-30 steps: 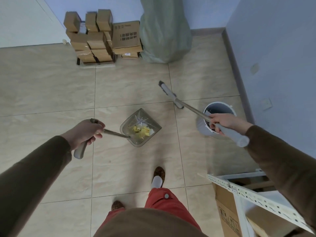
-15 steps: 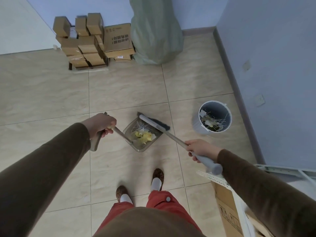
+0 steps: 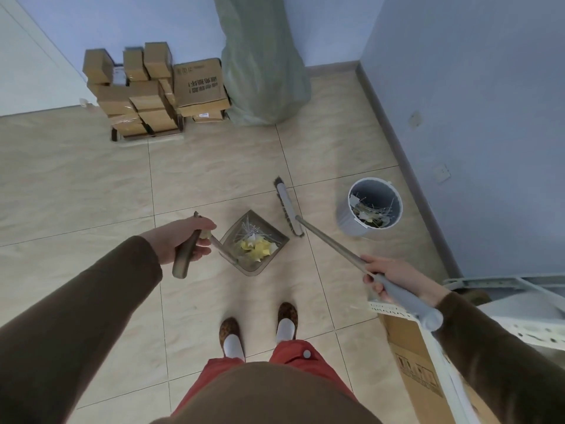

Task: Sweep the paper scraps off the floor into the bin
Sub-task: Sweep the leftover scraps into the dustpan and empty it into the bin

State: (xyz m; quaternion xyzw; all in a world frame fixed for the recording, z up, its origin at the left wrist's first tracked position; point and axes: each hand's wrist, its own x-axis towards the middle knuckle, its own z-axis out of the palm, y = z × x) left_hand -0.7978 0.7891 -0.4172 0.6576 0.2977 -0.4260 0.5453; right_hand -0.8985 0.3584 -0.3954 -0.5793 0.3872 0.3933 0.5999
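Down on the tiled floor [image 3: 91,185], the dustpan [image 3: 254,243] sits in front of the person's feet, loaded with yellow and white paper scraps [image 3: 256,245] and thin white strips. The left hand [image 3: 180,237] has its grip closed round the dustpan's long handle [image 3: 186,250], fingers curled over the upper end. The right hand [image 3: 388,275] has its grip wrapped round the grey end of the broom [image 3: 333,246], whose shaft slants up and left to the broom head [image 3: 287,209]. That head is just to the right of the dustpan, apart from it; whether the bristles touch the tiles I cannot tell. To the right of the broom head stands the grey bin [image 3: 368,209], near the blue wall, with more paper scraps and strips already inside. Stacked cardboard boxes [image 3: 153,90] and a green sack [image 3: 263,62] stand against the far wall. A cardboard box [image 3: 419,371] and pale perforated metal rails [image 3: 391,309] lie at lower right.
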